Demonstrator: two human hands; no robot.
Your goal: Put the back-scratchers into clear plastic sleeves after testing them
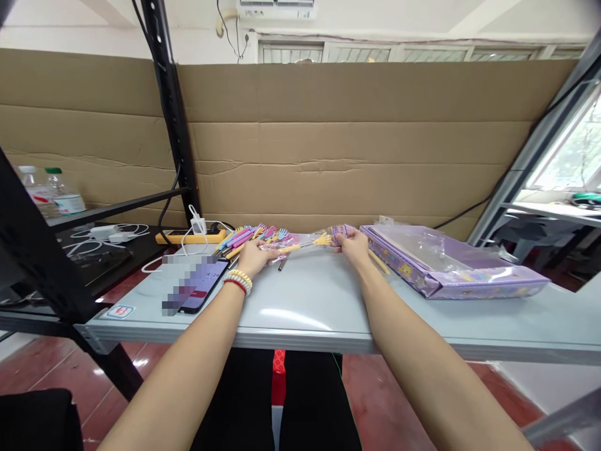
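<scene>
A yellow hand-shaped stick [322, 239] in a clear plastic wrapper lies stretched between my two hands. My left hand [254, 257], with beaded bracelets at the wrist, is closed on the wrapper's left part. My right hand [354, 246] pinches the wrapper's right end, next to a small purple printed piece [340, 231]. Beside and behind my left hand lies a pile of colourful sticks [241, 237] with hand-shaped tips. Just right of my right hand, another yellow stick [379, 262] rests on the table.
An open purple box [488, 285] with clear plastic stands at the right. A phone [205, 286] lies at the left, before a yellow power strip [190, 238] with white cables. Cardboard [352, 144] lines the back. A black post [171, 106] rises at the left.
</scene>
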